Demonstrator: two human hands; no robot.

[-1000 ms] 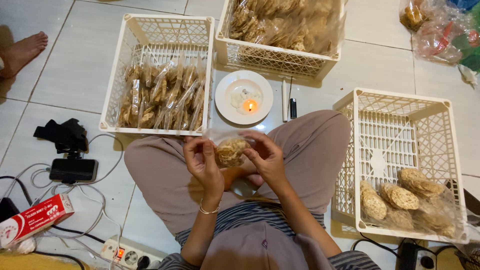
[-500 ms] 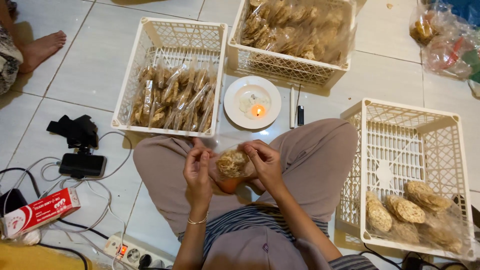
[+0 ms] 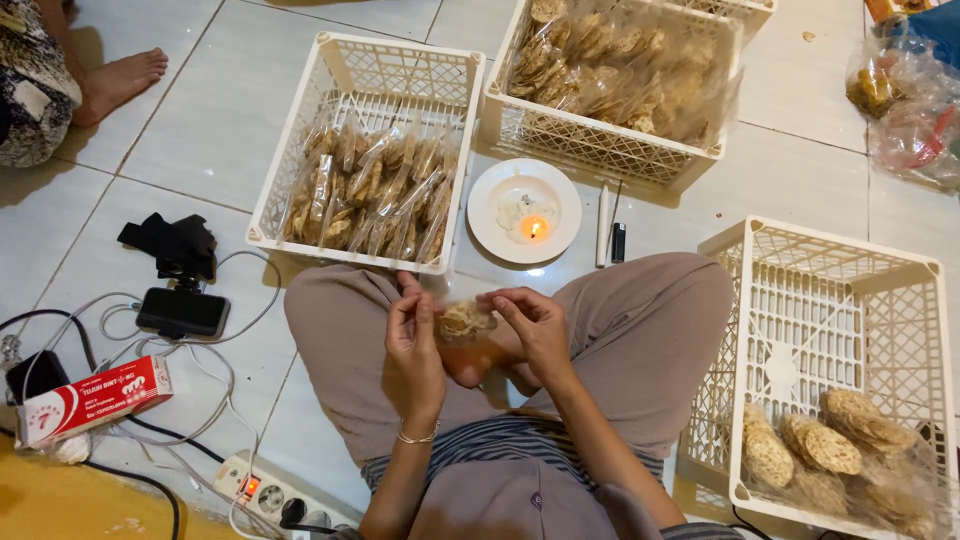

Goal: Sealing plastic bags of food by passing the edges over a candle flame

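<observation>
I sit cross-legged on a tiled floor. My left hand (image 3: 415, 340) and my right hand (image 3: 532, 328) both pinch a small clear plastic bag of crackers (image 3: 464, 320) above my lap, one hand at each side of its top. Just beyond my knees a lit candle burns on a white plate (image 3: 524, 211). A white plastic basket (image 3: 372, 150) to the front left holds several sealed cracker bags standing in rows.
A second basket (image 3: 620, 80) at the back holds loose crackers in a large bag. A third basket (image 3: 840, 370) on my right holds round crackers. A phone (image 3: 183, 312), cables, a red box (image 3: 95, 398) and a power strip (image 3: 275, 490) lie left. Another person's foot (image 3: 118, 82) is far left.
The view has shifted and my hands have lowered slightly with the bag, still held between both of them. Fingers have moved along the bag's top.
</observation>
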